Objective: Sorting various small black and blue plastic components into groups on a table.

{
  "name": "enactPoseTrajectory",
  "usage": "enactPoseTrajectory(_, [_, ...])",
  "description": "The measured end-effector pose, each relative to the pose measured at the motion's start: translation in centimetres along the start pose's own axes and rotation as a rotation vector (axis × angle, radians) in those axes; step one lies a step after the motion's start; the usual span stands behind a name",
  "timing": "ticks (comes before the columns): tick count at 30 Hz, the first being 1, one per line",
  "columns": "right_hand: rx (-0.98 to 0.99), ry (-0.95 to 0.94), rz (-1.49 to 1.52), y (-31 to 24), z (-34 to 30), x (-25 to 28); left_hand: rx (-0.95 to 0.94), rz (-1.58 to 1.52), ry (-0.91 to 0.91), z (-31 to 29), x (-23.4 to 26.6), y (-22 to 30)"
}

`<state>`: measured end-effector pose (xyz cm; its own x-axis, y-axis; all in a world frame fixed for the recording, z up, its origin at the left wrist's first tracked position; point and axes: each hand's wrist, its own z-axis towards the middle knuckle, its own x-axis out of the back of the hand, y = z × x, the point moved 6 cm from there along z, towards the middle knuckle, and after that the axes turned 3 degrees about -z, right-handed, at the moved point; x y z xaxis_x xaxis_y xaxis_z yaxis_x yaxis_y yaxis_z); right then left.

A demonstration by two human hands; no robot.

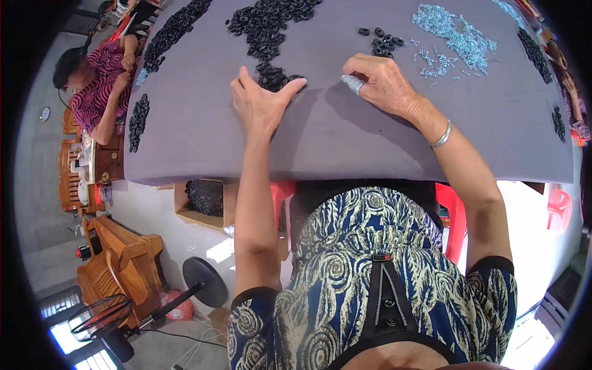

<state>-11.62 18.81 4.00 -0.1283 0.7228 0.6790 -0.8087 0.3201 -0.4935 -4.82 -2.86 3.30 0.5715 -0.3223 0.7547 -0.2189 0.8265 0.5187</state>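
My left hand [260,105] is over the table with thumb and fingers spread, at the near end of a trail of small black plastic pieces [271,77]. Its fingertips reach beside these pieces, and nothing shows held in it. My right hand [385,86] is closed, its fingers curled in, with a silvery wrap [353,82] on one digit. What it grips, if anything, is hidden. Just beyond it lies a small group of black oval pieces with holes [383,45]. To its right spreads a pile of tiny silvery coil springs [453,31].
A grey cloth [333,145] covers the table. More black pieces lie in heaps at the far middle [262,28], left [139,122] and right edges. Another person [102,83] sits at the left. Below stand a cardboard box [229,206], a fan [111,339] and a wooden chair [123,265].
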Motion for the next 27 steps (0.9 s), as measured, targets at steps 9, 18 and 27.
enactPoseTrajectory(9, [0.024, -0.026, -0.01, -0.2, -0.1, -0.3, -0.087, 0.128, -0.054, 1.2, -2.2, 0.4])
enactPoseTrajectory(18, [0.001, -0.055, -0.025, 0.3, -0.3, -0.8, -0.02, 0.032, -0.155, 2.6, -2.7, -0.4])
enactPoseTrajectory(27, [-0.015, -0.077, -0.027, 0.2, -0.3, -0.9, -0.074, -0.101, -0.128, 1.7, -1.6, -1.3])
